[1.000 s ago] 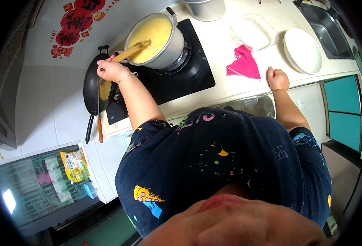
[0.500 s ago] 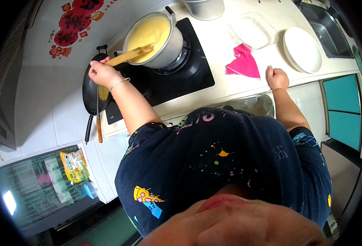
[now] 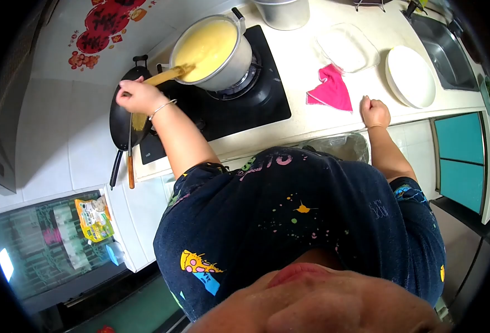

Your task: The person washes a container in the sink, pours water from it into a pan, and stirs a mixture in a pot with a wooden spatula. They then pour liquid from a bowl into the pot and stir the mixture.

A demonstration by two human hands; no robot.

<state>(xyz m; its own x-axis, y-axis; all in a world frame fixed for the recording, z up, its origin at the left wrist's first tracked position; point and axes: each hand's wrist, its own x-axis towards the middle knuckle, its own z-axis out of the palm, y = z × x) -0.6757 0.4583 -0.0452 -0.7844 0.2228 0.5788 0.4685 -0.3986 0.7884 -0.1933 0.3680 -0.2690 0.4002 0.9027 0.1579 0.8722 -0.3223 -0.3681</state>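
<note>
My left hand is closed round the handle of a wooden spatula. The spatula's far end lies at the near-left rim of a large metal pot, touching the thick yellow liquid inside. That pot sits on a burner of the black gas stove. At the counter's front edge my right hand rests in a loose fist, with nothing visible in it. Just left of it lies a pink cloth.
A black wok with a wooden-handled strainer stands beside the stove. On the counter are a clear glass dish, a white bowl and another metal pot. A sink is at far right; a lined bin stands below the edge.
The spatula's end has shifted from further inside the pot back toward its near-left rim. My right hand stays on the counter edge. The view has tilted slightly.
</note>
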